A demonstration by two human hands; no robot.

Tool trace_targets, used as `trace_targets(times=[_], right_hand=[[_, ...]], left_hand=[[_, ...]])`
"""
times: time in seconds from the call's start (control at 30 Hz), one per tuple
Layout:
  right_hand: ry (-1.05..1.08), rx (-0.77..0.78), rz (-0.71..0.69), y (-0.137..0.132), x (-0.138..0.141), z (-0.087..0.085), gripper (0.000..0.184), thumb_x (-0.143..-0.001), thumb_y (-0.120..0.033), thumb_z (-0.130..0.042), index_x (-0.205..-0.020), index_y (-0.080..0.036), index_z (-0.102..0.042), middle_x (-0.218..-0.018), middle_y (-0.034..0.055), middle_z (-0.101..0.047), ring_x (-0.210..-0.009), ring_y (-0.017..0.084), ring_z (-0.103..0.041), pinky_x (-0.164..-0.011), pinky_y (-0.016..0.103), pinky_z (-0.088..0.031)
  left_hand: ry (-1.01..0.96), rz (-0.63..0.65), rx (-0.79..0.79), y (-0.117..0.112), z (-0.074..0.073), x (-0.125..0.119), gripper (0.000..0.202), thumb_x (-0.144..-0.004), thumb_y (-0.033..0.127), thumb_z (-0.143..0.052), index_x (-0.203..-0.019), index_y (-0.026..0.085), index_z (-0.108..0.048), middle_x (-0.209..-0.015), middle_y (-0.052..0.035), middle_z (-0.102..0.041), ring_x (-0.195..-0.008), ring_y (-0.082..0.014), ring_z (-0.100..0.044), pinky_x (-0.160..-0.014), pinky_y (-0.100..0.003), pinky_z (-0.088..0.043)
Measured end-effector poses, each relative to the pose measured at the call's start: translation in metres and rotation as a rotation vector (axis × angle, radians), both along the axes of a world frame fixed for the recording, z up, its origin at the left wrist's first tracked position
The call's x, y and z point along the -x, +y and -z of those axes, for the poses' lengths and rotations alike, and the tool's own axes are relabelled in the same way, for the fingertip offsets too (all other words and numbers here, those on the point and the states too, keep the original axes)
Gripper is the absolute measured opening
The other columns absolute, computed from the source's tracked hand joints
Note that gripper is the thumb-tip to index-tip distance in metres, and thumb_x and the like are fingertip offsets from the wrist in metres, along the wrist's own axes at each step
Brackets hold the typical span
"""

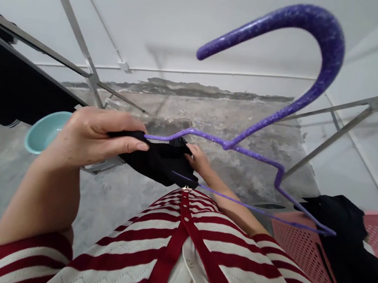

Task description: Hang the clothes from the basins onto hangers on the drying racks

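A purple clothes hanger (227,143) rises in front of me, its big hook curving up and to the left. The left part of its frame runs into a black garment (160,158), and the right end sticks out bare. My left hand (101,138) pinches the garment between thumb and fingers, right where the hanger's left shoulder enters. Lower down and farther off, my right hand (198,159) grips the garment's edge with its fingers closed. Much of the garment is bunched, so its kind cannot be made out.
Metal rack bars (92,76) cross on the left, with black clothes (14,71) hanging there; more bars (375,102) stand at right. A teal basin (43,135) sits on the concrete floor. At lower right, dark clothes (339,221) drape over a pink basket (299,234).
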State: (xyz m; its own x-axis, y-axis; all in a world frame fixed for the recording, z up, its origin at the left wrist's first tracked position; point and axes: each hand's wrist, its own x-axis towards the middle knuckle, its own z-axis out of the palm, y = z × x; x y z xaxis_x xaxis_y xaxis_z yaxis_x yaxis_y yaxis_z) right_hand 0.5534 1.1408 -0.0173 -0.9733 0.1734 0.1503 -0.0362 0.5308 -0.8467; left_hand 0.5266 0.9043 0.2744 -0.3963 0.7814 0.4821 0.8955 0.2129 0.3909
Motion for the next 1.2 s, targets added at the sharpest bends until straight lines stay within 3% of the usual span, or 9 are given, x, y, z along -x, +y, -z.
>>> trace_targets(times=[0.13,0.33,0.43,0.53,0.63,0.77,0.97,1.1,1.2], right_hand=[[-0.022,0.009,0.05,0.009,0.012,0.007,0.029,-0.089,-0.025,-0.037,-0.105,-0.014,-0.06,-0.109,0.0132,-0.06,-0.106,0.023,-0.053,-0.097,0.04,-0.038],[-0.04,0.049,-0.255,-0.034,0.012,0.007,0.068,-0.062,-0.03,-0.075,-0.126,-0.023,-0.051,-0.122,0.0052,-0.058,-0.105,0.022,-0.056,-0.091,0.033,-0.045],[-0.047,0.049,-0.212,-0.058,0.01,0.01,0.042,-0.072,-0.021,-0.063,-0.113,-0.026,-0.06,-0.118,0.002,-0.061,-0.105,0.022,-0.056,-0.093,0.037,-0.044],[-0.041,0.054,-0.043,-0.037,0.017,0.008,0.029,-0.077,-0.017,-0.049,-0.101,-0.02,-0.064,-0.11,0.0056,-0.064,-0.105,0.022,-0.056,-0.097,0.04,-0.041],[-0.011,0.07,0.085,0.014,0.03,-0.012,0.041,-0.073,-0.013,-0.045,-0.112,-0.014,-0.058,-0.115,0.0096,-0.062,-0.109,0.021,-0.056,-0.1,0.04,-0.04],[0.052,0.015,0.161,0.065,0.041,-0.068,0.045,-0.07,-0.015,-0.051,-0.114,-0.017,-0.058,-0.107,0.0054,-0.066,-0.1,0.019,-0.062,-0.093,0.035,-0.045],[0.009,-0.473,0.384,0.038,0.029,-0.148,0.037,-0.08,-0.027,-0.054,-0.117,-0.023,-0.058,-0.109,0.0077,-0.065,-0.097,0.025,-0.062,-0.084,0.037,-0.048],[-0.103,-0.615,0.328,-0.013,0.018,-0.146,0.038,-0.091,-0.032,-0.039,-0.123,-0.015,-0.052,-0.11,0.015,-0.064,-0.095,0.027,-0.063,-0.081,0.037,-0.048],[-0.106,-0.589,0.186,-0.028,0.01,-0.131,0.045,-0.092,-0.032,-0.037,-0.132,-0.01,-0.043,-0.12,0.0177,-0.058,-0.102,0.026,-0.061,-0.084,0.035,-0.048]], left_hand=[[-0.053,0.017,-0.015,-0.021,0.0,0.004,0.013,-0.073,0.03,-0.072,-0.084,0.026,-0.069,-0.07,0.0034,-0.069,-0.056,-0.0098,-0.059,-0.05,-0.019,-0.047],[-0.061,-0.036,-0.087,-0.03,0.007,0.006,0.015,-0.071,0.025,-0.074,-0.085,0.027,-0.069,-0.068,0.0043,-0.067,-0.056,-0.0092,-0.059,-0.05,-0.019,-0.046],[-0.094,0.029,-0.033,-0.039,0.008,0.009,0.012,-0.074,0.025,-0.071,-0.085,0.025,-0.067,-0.069,0.0033,-0.067,-0.057,-0.0097,-0.06,-0.05,-0.018,-0.047],[-0.057,0.017,0.059,-0.062,0.017,0.02,0.017,-0.075,0.027,-0.07,-0.091,0.025,-0.067,-0.073,0.002,-0.069,-0.059,-0.0101,-0.061,-0.052,-0.018,-0.047],[0.065,-0.132,0.175,-0.09,0.034,0.033,0.016,-0.079,0.035,-0.065,-0.092,0.027,-0.067,-0.074,0.0036,-0.068,-0.06,-0.0087,-0.06,-0.055,-0.017,-0.045],[0.313,-0.475,0.299,-0.105,0.062,0.046,0.028,-0.087,0.045,-0.049,-0.09,0.026,-0.069,-0.075,0.0022,-0.064,-0.063,-0.009,-0.058,-0.055,-0.02,-0.039],[0.495,-0.954,0.229,-0.08,0.098,0.052,0.033,-0.088,0.044,-0.045,-0.104,0.025,-0.068,-0.086,-0.0039,-0.065,-0.061,-0.0132,-0.052,-0.048,-0.025,-0.028],[0.423,-1.022,-0.046,-0.061,0.123,0.055,0.028,-0.086,0.041,-0.051,-0.1,0.025,-0.069,-0.081,-0.0035,-0.062,-0.063,-0.0123,-0.052,-0.052,-0.023,-0.031],[0.434,-0.942,-0.196,-0.064,0.139,0.063,0.022,-0.084,0.035,-0.057,-0.097,0.023,-0.07,-0.078,-0.0033,-0.062,-0.066,-0.0118,-0.055,-0.054,-0.022,-0.036]])
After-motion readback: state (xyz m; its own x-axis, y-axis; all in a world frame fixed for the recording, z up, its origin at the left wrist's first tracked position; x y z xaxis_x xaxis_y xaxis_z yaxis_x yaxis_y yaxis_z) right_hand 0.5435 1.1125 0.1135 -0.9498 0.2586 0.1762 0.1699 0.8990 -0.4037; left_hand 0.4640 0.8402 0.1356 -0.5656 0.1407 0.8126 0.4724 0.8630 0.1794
